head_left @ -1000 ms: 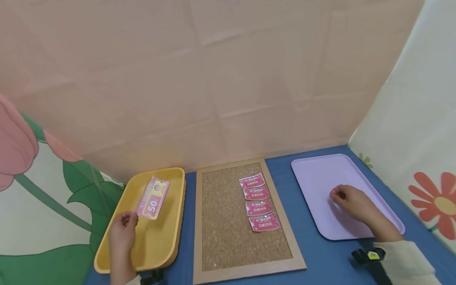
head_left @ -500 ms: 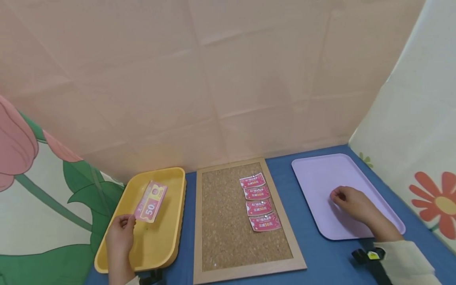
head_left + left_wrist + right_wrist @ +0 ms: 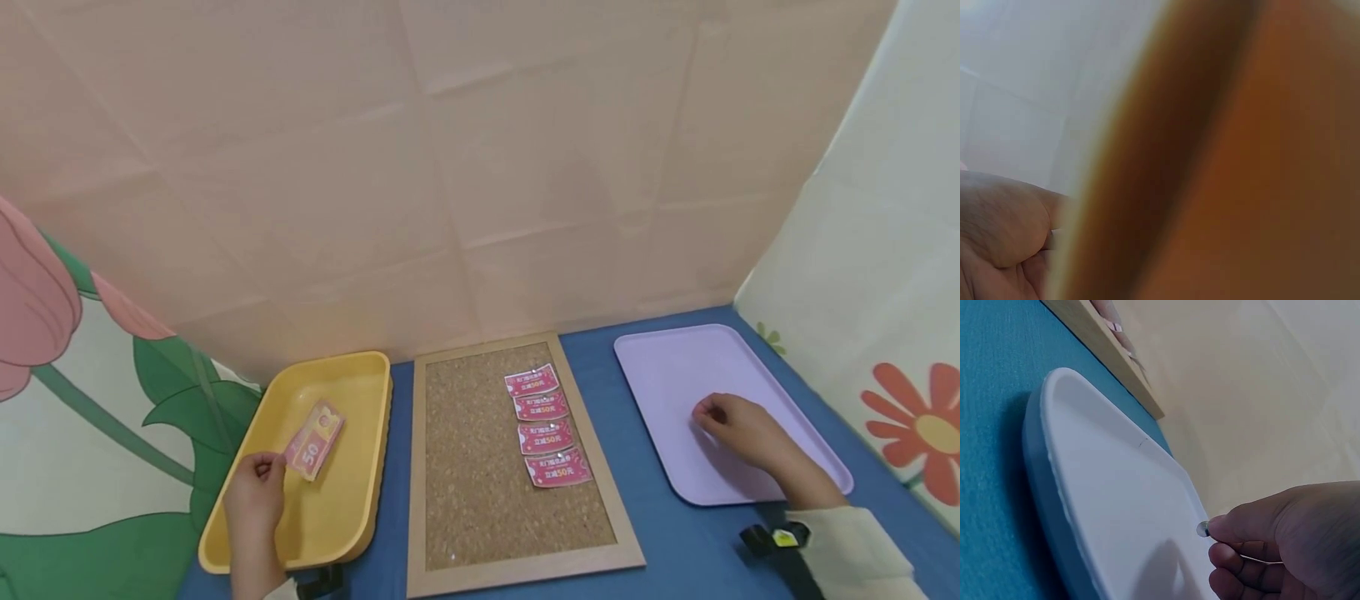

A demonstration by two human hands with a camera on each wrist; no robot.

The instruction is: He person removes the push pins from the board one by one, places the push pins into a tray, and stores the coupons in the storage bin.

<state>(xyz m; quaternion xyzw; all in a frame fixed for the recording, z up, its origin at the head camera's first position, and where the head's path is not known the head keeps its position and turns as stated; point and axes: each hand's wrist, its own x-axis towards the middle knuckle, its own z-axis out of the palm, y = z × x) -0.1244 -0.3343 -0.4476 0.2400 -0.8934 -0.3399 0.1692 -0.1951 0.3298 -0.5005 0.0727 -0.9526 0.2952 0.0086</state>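
Observation:
In the head view my left hand [image 3: 255, 498] pinches a pink coupon [image 3: 316, 440], printed with a 50, by its near left corner, over the yellow tray [image 3: 365, 500]. A blurred yellow-orange surface fills most of the left wrist view, and the coupon cannot be made out there. My right hand [image 3: 742, 427] hovers over the lilac tray [image 3: 660, 367]. Between its thumb and index finger the right wrist view shows a small shiny thumbtack [image 3: 1202, 529]. Several pink coupons [image 3: 543, 437] are pinned in a column on the right side of the cork board [image 3: 472, 475].
The wood-framed cork board lies between the two trays on a blue tablecloth [image 3: 592, 354]. A small pale dot [image 3: 452, 557] shows near its lower left corner. A beige sheet [image 3: 465, 167] rises behind, and flower-printed cloths [image 3: 877, 275] flank the table.
The coupon in my left hand has dipped lower and tilted, so its face looks shorter in the head view. My right hand has hardly moved.

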